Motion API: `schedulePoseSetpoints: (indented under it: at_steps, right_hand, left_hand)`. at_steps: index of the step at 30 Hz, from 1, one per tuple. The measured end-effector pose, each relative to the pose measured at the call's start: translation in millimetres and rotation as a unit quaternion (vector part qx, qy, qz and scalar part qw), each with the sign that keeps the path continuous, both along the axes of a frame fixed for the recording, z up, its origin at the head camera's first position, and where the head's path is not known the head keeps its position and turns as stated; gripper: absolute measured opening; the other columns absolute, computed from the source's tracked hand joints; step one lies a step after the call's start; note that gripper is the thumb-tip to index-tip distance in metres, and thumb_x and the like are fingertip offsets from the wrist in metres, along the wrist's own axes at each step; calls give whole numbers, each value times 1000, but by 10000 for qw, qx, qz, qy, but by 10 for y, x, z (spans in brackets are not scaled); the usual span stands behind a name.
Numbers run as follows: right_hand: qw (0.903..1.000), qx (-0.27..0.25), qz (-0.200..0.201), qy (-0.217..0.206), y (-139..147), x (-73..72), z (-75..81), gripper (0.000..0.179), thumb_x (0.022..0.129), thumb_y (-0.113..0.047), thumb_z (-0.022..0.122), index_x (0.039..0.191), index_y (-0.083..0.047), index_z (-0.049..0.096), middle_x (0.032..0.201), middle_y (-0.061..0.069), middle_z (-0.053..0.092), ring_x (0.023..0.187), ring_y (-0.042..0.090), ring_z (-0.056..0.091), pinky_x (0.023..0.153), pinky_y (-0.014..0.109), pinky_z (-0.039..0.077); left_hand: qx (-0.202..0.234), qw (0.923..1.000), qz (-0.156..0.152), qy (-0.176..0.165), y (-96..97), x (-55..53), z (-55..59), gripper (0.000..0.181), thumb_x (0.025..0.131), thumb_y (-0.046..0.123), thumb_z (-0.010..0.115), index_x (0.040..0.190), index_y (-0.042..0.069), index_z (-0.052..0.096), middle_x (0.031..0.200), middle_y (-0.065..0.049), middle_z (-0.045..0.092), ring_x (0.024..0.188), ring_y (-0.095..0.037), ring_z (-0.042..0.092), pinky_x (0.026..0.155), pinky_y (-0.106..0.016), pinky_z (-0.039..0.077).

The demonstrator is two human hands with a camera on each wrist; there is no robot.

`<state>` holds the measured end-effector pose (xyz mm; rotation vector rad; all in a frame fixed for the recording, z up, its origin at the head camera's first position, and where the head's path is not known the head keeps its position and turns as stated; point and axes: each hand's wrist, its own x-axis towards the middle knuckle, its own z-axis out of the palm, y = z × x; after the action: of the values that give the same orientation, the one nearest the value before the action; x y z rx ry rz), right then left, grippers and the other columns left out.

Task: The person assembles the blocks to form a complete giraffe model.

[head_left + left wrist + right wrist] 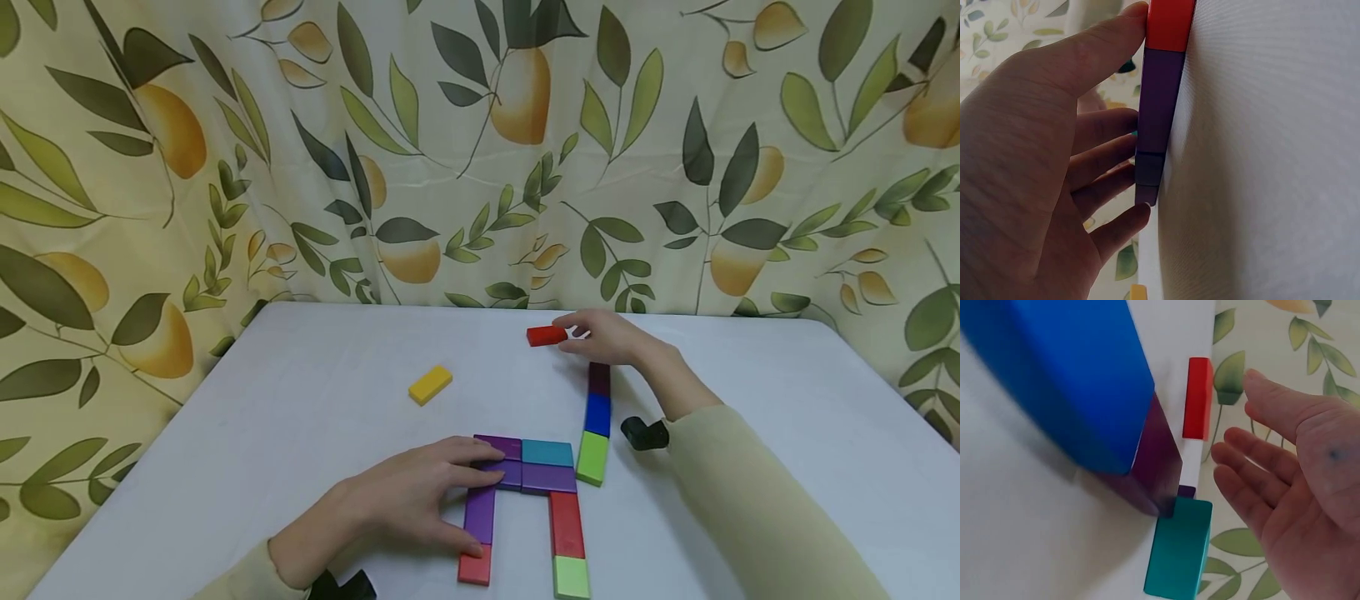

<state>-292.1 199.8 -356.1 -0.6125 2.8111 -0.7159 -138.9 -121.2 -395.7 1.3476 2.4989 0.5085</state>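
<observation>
In the head view my left hand lies over the left side of a flat block figure, fingers spread. Its fingertips rest on purple blocks and its thumb on a red block, which the left wrist view shows at the thumb tip. My right hand reaches to the back of the table, fingertips right by the right end of a single red block. In the right wrist view that hand has its thumb and fingers apart, beside the red block.
A dark maroon block, a blue block and a lime block form a row under my right wrist. A teal block tops the figure. A yellow block lies apart on the white table, before a patterned curtain.
</observation>
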Motion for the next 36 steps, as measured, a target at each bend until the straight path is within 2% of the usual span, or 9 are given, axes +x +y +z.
schedulePoseSetpoints:
  at_steps: [3, 8, 15, 18, 22, 27, 36]
  right_hand:
    - [9998, 160, -49, -49, -43, -55, 2, 49, 98, -21, 67, 143, -2, 56, 133, 25, 58, 120, 41, 55, 93, 52, 52]
    - [9987, 483, -47, -161, -121, -109, -4, 53, 99, -24, 66, 146, -4, 53, 142, 27, 50, 130, 44, 46, 103, 61, 42]
    - [9951, 853, 336, -377, -208, -158, -48, 59, 98, -25, 66, 150, -5, 47, 153, 26, 37, 137, 47, 36, 107, 64, 37]
    - [9940, 916, 397, -454, -214, -157, -53, 59, 99, -27, 65, 151, -7, 47, 156, 24, 36, 140, 47, 34, 109, 65, 34]
    - [9943, 827, 459, -492, -181, -128, -43, 53, 99, -30, 64, 147, -9, 54, 156, 21, 39, 140, 45, 35, 110, 65, 32]
    - [9957, 562, 652, -337, -119, -92, -29, 41, 99, -27, 66, 137, -12, 64, 148, 18, 50, 135, 43, 43, 107, 63, 36]
    - [9917, 86, 1160, -542, -112, -62, -66, 34, 99, -17, 65, 133, -13, 67, 141, 12, 57, 133, 36, 46, 110, 56, 38]
  left_hand:
    - [28, 10000, -33, 28, -4, -8, -6, 75, 87, 65, 67, 147, 22, 55, 157, 10, 38, 145, -14, 31, 113, -37, 36]
    - [26, 10000, -20, -39, -2, -13, -4, 75, 87, 64, 68, 148, 22, 55, 157, 11, 38, 145, -13, 31, 113, -37, 37]
    - [32, 10000, -47, 19, -3, -13, -8, 75, 87, 64, 68, 147, 22, 55, 157, 11, 38, 145, -13, 31, 113, -36, 37]
    - [37, 10000, -48, 47, -4, -12, -5, 75, 87, 64, 68, 147, 22, 55, 157, 11, 38, 145, -13, 31, 113, -36, 37]
    - [16, 10000, -44, 63, -1, -14, -4, 75, 86, 65, 68, 147, 22, 55, 157, 11, 38, 145, -14, 31, 113, -37, 36]
    - [-58, 10000, 0, 10, 2, -17, 17, 75, 86, 65, 68, 147, 23, 55, 157, 11, 38, 145, -13, 32, 113, -37, 37]
    - [-10, 10000, 4, -17, 10, -4, 12, 74, 86, 63, 69, 146, 22, 56, 156, 10, 40, 145, -14, 33, 112, -37, 38]
